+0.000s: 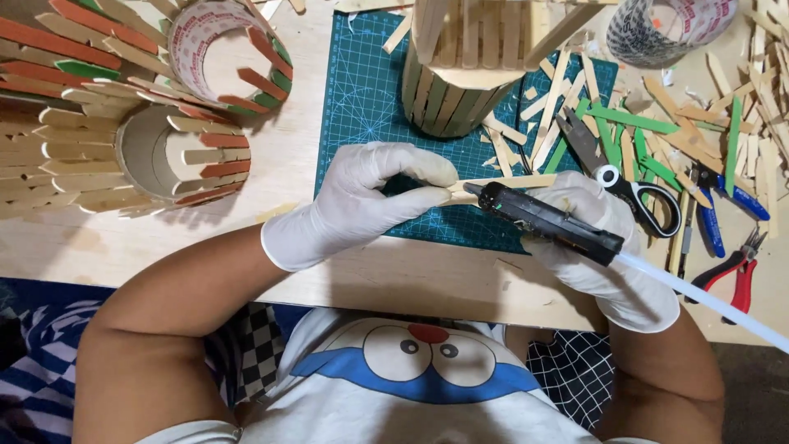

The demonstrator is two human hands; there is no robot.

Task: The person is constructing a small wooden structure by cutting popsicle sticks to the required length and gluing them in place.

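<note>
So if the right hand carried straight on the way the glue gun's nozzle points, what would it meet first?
The right hand aims the black glue gun up-left; its nozzle already sits at the wooden stick, and just past it are the left hand's fingertips.

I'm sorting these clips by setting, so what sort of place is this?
Probably a home craft table. A green cutting mat lies on the wooden tabletop, loose craft sticks are scattered beside scissors, and the right hand holds a glue gun.
</note>
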